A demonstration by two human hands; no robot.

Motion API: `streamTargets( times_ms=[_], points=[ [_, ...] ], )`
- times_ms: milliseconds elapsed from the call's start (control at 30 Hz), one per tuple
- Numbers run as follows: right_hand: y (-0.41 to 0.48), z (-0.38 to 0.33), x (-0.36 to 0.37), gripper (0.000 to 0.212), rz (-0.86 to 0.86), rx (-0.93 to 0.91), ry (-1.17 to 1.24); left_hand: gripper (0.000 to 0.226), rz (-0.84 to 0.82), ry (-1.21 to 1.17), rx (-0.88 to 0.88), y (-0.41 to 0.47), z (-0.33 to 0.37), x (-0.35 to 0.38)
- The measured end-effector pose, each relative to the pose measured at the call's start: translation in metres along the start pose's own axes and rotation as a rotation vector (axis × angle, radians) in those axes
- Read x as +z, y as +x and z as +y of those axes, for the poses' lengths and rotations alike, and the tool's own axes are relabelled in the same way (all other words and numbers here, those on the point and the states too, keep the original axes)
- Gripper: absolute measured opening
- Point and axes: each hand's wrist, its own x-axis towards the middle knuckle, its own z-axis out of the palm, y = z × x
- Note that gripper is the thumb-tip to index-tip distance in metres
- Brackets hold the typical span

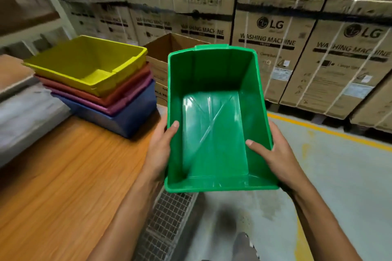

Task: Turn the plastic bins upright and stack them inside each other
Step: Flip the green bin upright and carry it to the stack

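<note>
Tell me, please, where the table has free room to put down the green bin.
Free: the bare wood of the table nearer than the blue bin, right of the grey wrapped bundle. Crowded: the far end, where the stack under the yellow bin stands, the cardboard box behind it.

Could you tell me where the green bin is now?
The green bin is mid-view, held by left hand and right hand, right of the stacked bins.
</note>
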Motion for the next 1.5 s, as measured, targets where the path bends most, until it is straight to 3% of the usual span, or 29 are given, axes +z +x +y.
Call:
streamTargets(
  times_ms=[300, 433, 600, 800, 1033, 1200, 1333, 1500],
  points=[
    [0.207, -0.04, 0.001, 0.067, -0.366, -0.197, 0.098, 0.044, 0.361, -0.031, 0.231, 0.1, 0.054, 0.038],
    [0.281, -0.074, 0.017, 0.07, -0.567, -0.306, 0.086, 0.031, 0.516, -0.004, 0.325, 0.126, 0.085, 0.051],
    [0.338, -0.127, 0.052, 0.065, -0.718, -0.484, 0.097, 0.025, 0.704, 0.086, 0.417, 0.141, 0.138, 0.05],
    [0.375, -0.193, 0.121, 0.053, -0.914, -0.519, 0.231, 0.027, 0.913, 0.119, 0.473, 0.151, 0.204, 0.021],
    [0.379, -0.26, 0.206, 0.023, -1.074, -0.426, 0.16, 0.017, 1.067, -0.001, 0.346, 0.158, 0.261, -0.041],
    [0.39, -0.27, 0.248, 0.02, -1.125, -0.376, -0.025, 0.02, 1.028, -0.047, 0.181, 0.172, 0.255, -0.081],
    [0.399, -0.258, 0.273, 0.041, -1.142, -0.351, -0.203, 0.018, 0.992, -0.061, 0.019, 0.183, 0.235, -0.105],
    [0.403, -0.238, 0.293, 0.037, -1.103, -0.359, -0.384, 0.024, 1.046, 0.063, -0.114, 0.192, 0.212, -0.129]
  ],
)
